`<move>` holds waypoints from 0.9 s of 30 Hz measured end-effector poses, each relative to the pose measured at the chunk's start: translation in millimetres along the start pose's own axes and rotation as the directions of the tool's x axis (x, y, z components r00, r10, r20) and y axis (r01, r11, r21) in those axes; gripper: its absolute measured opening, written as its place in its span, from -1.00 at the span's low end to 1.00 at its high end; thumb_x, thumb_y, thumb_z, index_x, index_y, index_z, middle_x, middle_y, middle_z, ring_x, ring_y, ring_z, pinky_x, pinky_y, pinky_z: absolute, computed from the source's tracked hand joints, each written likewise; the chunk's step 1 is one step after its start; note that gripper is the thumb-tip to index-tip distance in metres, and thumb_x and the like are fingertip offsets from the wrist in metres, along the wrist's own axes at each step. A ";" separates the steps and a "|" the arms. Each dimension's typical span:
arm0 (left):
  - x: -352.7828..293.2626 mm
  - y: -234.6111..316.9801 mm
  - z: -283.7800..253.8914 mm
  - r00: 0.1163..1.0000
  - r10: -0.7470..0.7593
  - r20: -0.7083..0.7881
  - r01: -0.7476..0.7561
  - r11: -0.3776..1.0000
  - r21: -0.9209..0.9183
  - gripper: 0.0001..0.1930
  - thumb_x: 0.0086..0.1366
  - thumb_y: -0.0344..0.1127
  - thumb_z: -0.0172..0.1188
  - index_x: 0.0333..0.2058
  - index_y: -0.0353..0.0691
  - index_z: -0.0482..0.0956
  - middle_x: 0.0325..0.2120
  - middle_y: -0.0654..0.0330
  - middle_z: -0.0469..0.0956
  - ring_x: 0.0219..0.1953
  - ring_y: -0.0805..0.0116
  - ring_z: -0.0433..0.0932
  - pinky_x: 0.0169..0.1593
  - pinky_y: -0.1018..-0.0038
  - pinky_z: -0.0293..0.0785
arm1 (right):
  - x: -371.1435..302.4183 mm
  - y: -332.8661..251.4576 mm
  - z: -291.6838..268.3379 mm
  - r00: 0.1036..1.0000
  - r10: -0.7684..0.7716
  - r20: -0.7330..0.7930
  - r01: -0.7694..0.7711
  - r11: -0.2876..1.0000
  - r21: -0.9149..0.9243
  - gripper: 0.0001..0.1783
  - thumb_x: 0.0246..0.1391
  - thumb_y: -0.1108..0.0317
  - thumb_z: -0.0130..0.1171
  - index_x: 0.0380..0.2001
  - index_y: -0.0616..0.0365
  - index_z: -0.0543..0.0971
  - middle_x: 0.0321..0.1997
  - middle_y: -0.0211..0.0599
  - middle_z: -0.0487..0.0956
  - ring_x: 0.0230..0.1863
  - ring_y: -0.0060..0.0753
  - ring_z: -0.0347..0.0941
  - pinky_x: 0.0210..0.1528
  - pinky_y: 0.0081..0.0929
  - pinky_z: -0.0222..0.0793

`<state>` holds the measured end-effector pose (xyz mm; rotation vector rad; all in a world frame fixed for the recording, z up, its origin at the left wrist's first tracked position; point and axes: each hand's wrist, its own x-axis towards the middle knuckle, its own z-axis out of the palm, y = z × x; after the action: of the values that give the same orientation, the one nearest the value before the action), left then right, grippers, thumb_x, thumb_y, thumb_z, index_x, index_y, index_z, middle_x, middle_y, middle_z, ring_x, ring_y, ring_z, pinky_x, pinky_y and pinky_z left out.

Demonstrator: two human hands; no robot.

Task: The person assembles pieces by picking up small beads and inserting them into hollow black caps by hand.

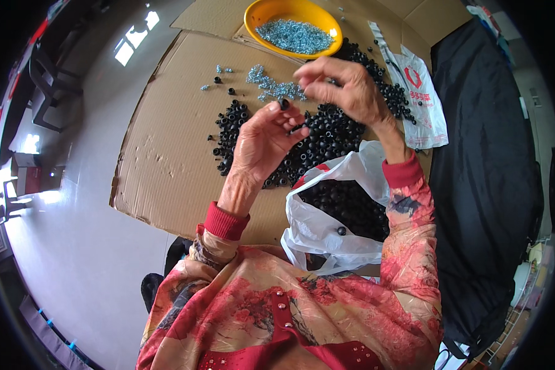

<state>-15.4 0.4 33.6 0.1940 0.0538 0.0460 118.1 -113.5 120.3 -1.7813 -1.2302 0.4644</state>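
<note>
Left hand [260,139]: raised over the work area, a small black piece [283,104] pinched at the tips of thumb and forefinger, other fingers loosely curled. Right hand [345,89]: held just beyond it, fingers bent and thumb apart from them; whether anything tiny sat at its fingertips could not be told. The black piece stood clear of the board, between the two hands, a dark opening showing.

Handling, judged by eye: probably light, stiff moulded plastic; smooth, rounded, and so likely to roll or slip from a careless pinch. Breakage seemed unlikely. Best hold appeared to be around the outer wall, near the base, leaving the opening uncovered.

Surroundings: a loose black pile [333,132] was spread over the cardboard [166,148] beneath and beyond the hands. A small heap of silvery-blue bits [271,84] lay at its far edge, with more in a yellow bowl [251,23] farther off. Nearest the body, an open white plastic bag [302,216] contained more black pieces; a flattened printed bag [428,117] lay to the right.

Obstructions: the right forearm passed just beside the open bag's rim, whose loose film could have snagged a sleeve; stray pieces could have rolled underhand.
</note>
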 end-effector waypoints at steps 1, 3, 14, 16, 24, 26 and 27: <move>1.7 1.1 -0.9 0.999 0.030 -0.041 -0.030 1.000 0.008 -0.82 0.18 -0.27 0.05 -0.37 -0.26 0.49 -0.41 0.18 0.50 -0.34 0.35 0.41 -0.13 0.29 0.36 | 1.6 10.4 -11.0 0.997 -0.027 -0.076 0.015 0.988 -0.152 -0.75 -0.03 0.35 0.13 -0.24 0.16 0.55 -0.38 -0.40 0.57 -0.38 -0.65 0.44 -0.31 -0.63 0.39; 4.3 2.2 -6.5 0.998 0.030 -0.046 -0.030 1.000 0.006 -0.83 0.18 -0.28 0.05 -0.37 -0.26 0.49 -0.41 0.19 0.50 -0.34 0.36 0.41 -0.14 0.30 0.37 | 1.1 44.3 -24.9 0.984 0.053 -0.171 -0.099 0.957 -0.273 -0.83 -0.07 0.39 0.12 -0.36 0.17 0.58 -0.48 -0.37 0.58 -0.44 -0.61 0.45 -0.34 -0.62 0.39; 8.7 16.7 -21.7 0.980 0.133 -0.146 -0.123 0.989 0.075 -0.85 0.17 -0.29 0.08 -0.38 -0.25 0.48 -0.40 0.18 0.51 -0.36 0.39 0.46 -0.22 0.37 0.44 | -8.1 134.0 4.2 0.999 0.028 0.023 -0.008 0.798 -0.603 -0.87 -0.20 0.46 0.05 -0.53 0.21 0.56 -0.50 -0.14 0.55 -0.39 -0.18 0.49 -0.24 -0.29 0.40; 8.9 18.6 -22.2 0.976 0.142 -0.166 -0.127 0.987 0.095 -0.85 0.18 -0.29 0.07 -0.38 -0.24 0.48 -0.40 0.19 0.52 -0.36 0.39 0.46 -0.22 0.37 0.44 | -6.9 130.5 7.8 0.998 -0.023 0.050 0.047 0.812 -0.582 -0.88 -0.23 0.47 0.05 -0.55 0.20 0.55 -0.53 -0.16 0.53 -0.41 -0.18 0.47 -0.27 -0.28 0.40; 9.8 18.6 -23.3 0.972 0.138 -0.192 -0.121 0.988 0.099 -0.87 0.18 -0.30 0.08 -0.38 -0.24 0.47 -0.40 0.17 0.51 -0.36 0.38 0.46 -0.22 0.38 0.44 | -9.5 126.5 13.4 0.986 -0.157 0.054 0.160 0.809 -0.565 -0.88 -0.24 0.45 0.01 -0.59 0.19 0.53 -0.58 -0.23 0.50 -0.44 -0.20 0.43 -0.24 -0.28 0.34; 8.4 20.2 -25.0 0.971 0.150 -0.188 -0.131 0.986 0.107 -0.86 0.18 -0.30 0.07 -0.38 -0.24 0.47 -0.40 0.17 0.51 -0.36 0.38 0.46 -0.22 0.38 0.44 | -7.9 121.3 15.1 0.992 -0.098 0.084 0.129 0.793 -0.595 -0.88 -0.22 0.44 0.01 -0.60 0.21 0.53 -0.57 -0.22 0.51 -0.44 -0.20 0.44 -0.26 -0.29 0.35; 8.7 20.8 -25.7 0.970 0.159 -0.181 -0.141 0.984 0.110 -0.86 0.19 -0.30 0.07 -0.38 -0.24 0.47 -0.40 0.18 0.51 -0.36 0.38 0.46 -0.22 0.38 0.43 | -8.0 120.6 17.6 0.992 -0.096 0.083 0.127 0.793 -0.596 -0.88 -0.22 0.44 0.01 -0.60 0.21 0.53 -0.57 -0.22 0.51 -0.44 -0.20 0.44 -0.26 -0.29 0.35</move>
<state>-9.0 26.1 12.1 0.2902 0.2318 0.2133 168.0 -125.3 9.4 -2.2107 -1.6345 0.0321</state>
